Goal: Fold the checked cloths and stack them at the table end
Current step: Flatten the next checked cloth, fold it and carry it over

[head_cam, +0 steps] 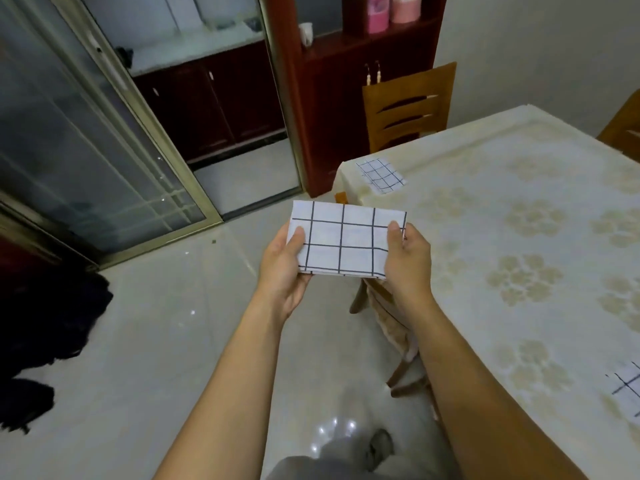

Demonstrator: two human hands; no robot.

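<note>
A folded white cloth with a dark check pattern (346, 239) is held in the air, left of the table's edge. My left hand (284, 268) grips its left side with the thumb on top. My right hand (408, 261) grips its right side the same way. A second folded checked cloth (380, 174) lies at the far corner of the table (502, 209). Part of a third checked cloth (627, 389) shows at the right edge of the view on the table.
The table carries a cream floral tablecloth. A wooden chair (408, 105) stands at its far end, another chair (388, 306) is tucked in below my hands. A red cabinet (332, 98) and glass sliding doors (86, 150) stand behind. Dark bundles (45, 323) lie on the tiled floor at left.
</note>
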